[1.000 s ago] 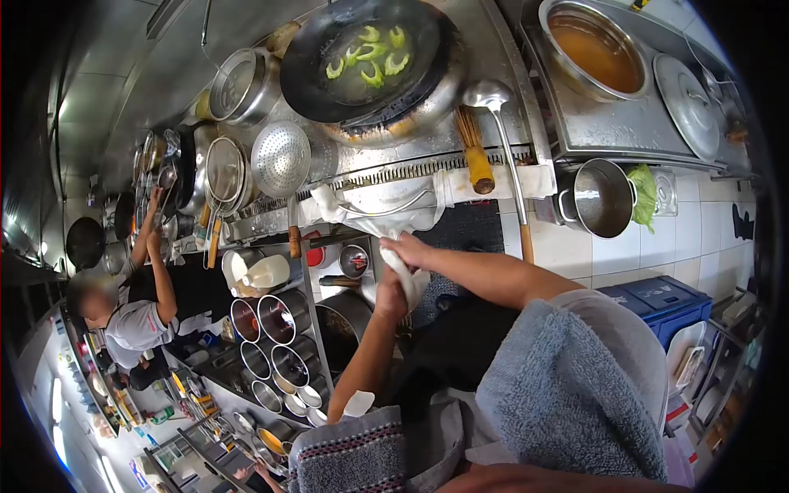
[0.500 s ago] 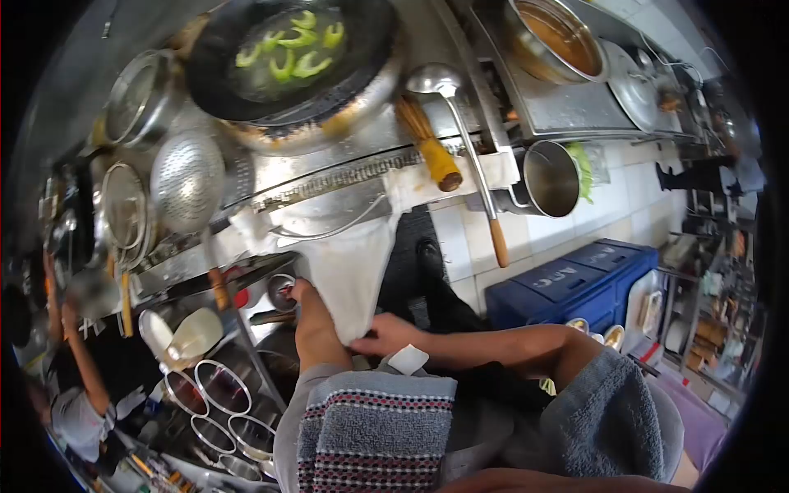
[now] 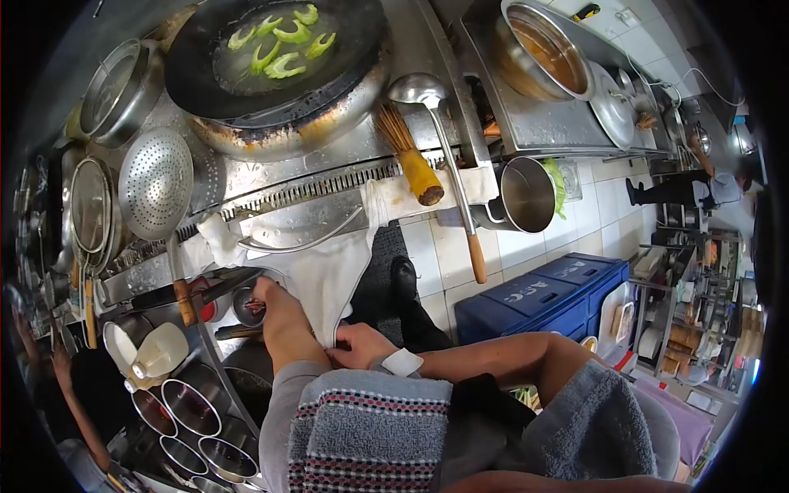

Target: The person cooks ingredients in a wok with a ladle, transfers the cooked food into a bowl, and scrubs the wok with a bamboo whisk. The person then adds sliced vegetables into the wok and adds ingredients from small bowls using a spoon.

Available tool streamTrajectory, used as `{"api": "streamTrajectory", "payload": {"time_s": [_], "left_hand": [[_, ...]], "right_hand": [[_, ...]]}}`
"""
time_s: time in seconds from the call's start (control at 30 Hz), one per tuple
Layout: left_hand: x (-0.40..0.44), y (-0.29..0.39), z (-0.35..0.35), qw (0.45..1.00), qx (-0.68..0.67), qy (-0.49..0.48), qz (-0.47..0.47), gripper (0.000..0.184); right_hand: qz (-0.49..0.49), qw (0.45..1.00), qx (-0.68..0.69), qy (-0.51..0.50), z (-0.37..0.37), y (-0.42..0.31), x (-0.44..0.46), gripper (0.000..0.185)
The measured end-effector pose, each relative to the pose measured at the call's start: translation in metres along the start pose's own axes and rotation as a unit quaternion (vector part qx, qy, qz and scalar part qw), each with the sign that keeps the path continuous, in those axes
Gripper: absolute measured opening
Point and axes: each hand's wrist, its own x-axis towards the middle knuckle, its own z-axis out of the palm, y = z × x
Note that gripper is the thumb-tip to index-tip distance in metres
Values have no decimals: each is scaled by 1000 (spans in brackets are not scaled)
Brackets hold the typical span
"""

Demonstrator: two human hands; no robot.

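A white cloth point(image 3: 322, 275) hangs over the front edge of the stove and tapers down towards me. Its lower corner is at my right hand point(image 3: 359, 345), whose fingers are closed on it. My left hand point(image 3: 265, 289) reaches forward to the left of the cloth, beside a small metal bowl point(image 3: 249, 306) with something red in it; its fingers are mostly hidden. Above the cloth, a curved metal handle point(image 3: 300, 246) runs along the stove front. A large black wok point(image 3: 193, 82) holds liquid and several pale green curved vegetable slices point(image 3: 292, 33).
A perforated skimmer point(image 3: 156, 182), a bamboo wok brush point(image 3: 421, 177) and a ladle point(image 3: 448, 152) lie around the stove front. A steel pot point(image 3: 526, 195) hangs at right above a blue bin point(image 3: 538, 300). Several sauce containers point(image 3: 193, 407) stand lower left. Other people are at both sides.
The view has shifted, so the stove and wok sit further left and slightly higher. My right hand stays at the cloth's lower corner, and my left hand stays beside the small bowl.
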Motion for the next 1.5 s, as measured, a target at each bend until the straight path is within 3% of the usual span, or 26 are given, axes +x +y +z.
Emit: {"api": "streamTrajectory", "payload": {"time_s": [0.03, 0.07, 0.1, 0.27, 0.33, 0.4, 0.43, 0.5, 0.53, 0.6, 0.67, 0.7, 0.77, 0.83, 0.87, 0.93, 0.97, 1.03, 1.13, 1.23, 1.4, 1.47, 1.5], "left_hand": [[14, -1, 15, 999, 34, -34, 24, 28], [31, -2, 31, 994, 66, -67, 47, 30], [52, -8, 49, 992, -63, -104, 17, 57], [34, 14, 54, 990, -96, -99, -5, 58], [25, 21, 48, 989, -113, -99, -9, 58], [19, 22, 47, 987, -128, -97, -17, 58], [16, 22, 48, 986, -134, -96, -20, 58], [9, 25, 40, 985, -149, -88, -23, 58], [5, 28, 35, 984, -154, -83, -23, 58], [-4, 36, 28, 982, -175, -71, -23, 59], [-10, 41, 29, 978, -198, -55, -17, 59], [-12, 40, 35, 977, -208, -50, -16, 59], [-19, 44, 37, 968, -247, -40, -28, 59], [-29, 49, 35, 952, -300, -33, -56, 59], [-32, 54, 31, 940, -332, -28, -72, 60], [-38, 69, 23, 919, -382, -25, -91, 60], [-38, 74, 24, 910, -401, -22, -103, 60], [-41, 83, 20, 893, -433, -22, -121, 60], [-49, 93, 18, 872, -468, -23, -140, 61], [-61, 97, 15, 853, -498, -25, -153, 61], [-61, 75, 27, 793, -581, -31, -183, 61], [-59, 59, 29, 764, -615, -28, -191, 62], [-58, 55, 27, 749, -634, -27, -189, 62]], "right_hand": [[40, 996, -46, -69, -4, 5, 0, 29], [43, 995, -51, -69, -9, 8, -1, 29], [10, 995, -46, -93, -11, 11, -3, 29], [-69, 971, -122, -192, -25, 11, -2, 32], [-84, 969, -184, -142, -32, 5, -7, 34], [-268, 958, -104, 17, -27, 8, -3, 19], [-271, 957, -102, 14, -23, 12, -5, 19], [-162, 986, -19, 14, -17, 16, -9, 24], [-165, 986, -19, 13, -17, 14, -9, 24], [-70, 997, -5, -24, -18, 12, -10, 27], [-123, 989, -75, -12, -16, 25, -6, 38], [-33, 996, -73, -47, -21, 15, -9, 31], [-19, 995, -67, -77, -28, 0, -14, 25], [47, 988, 93, -111, -36, -8, -21, 25], [93, 985, 108, -102, -35, -11, -23, 23], [-54, 997, -59, -22, -30, 6, -19, 24], [-48, 997, -56, -28, -29, 10, -15, 24], [-161, 974, -151, 41, -31, 14, 0, 26], [-199, 963, -164, 84, -28, 25, 8, 33], [-119, 970, -208, 37, -36, 45, 22, 31], [-123, 982, -132, 57, -23, 11, -32, 25], [5, 998, -63, -9, -22, -3, -47, 25], [61, 996, 54, -35, -18, 3, -48, 23]]}}
